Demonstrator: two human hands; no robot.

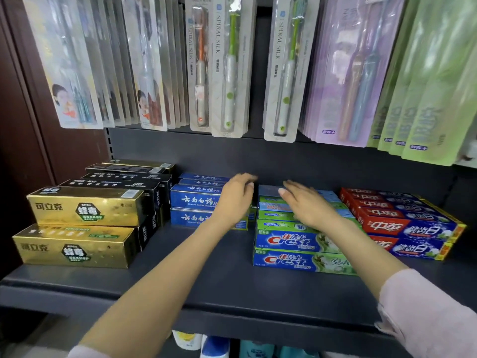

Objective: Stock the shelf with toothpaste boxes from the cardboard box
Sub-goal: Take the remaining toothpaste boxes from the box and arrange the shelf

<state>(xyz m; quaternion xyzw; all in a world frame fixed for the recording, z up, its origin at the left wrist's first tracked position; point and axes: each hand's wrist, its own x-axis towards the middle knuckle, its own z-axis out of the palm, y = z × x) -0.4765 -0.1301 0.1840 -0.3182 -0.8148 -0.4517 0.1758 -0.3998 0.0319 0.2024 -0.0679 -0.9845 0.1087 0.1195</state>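
- The left hand [236, 200] is resting, fingers loosely curved and holding nothing, on the blue boxes [198, 200]; the right hand [307, 205] is lying flat and open on the Crest boxes [289, 241].
- Risk — a careless shove could be toppling these glossy, slippery stacks.
- The boxes are sitting in neat rows on the shelf [219, 280]; the cardboard box is out of view.

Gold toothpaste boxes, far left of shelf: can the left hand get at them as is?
Probably yes. The left hand rests on the blue boxes right beside the gold toothpaste boxes; nothing stands between.
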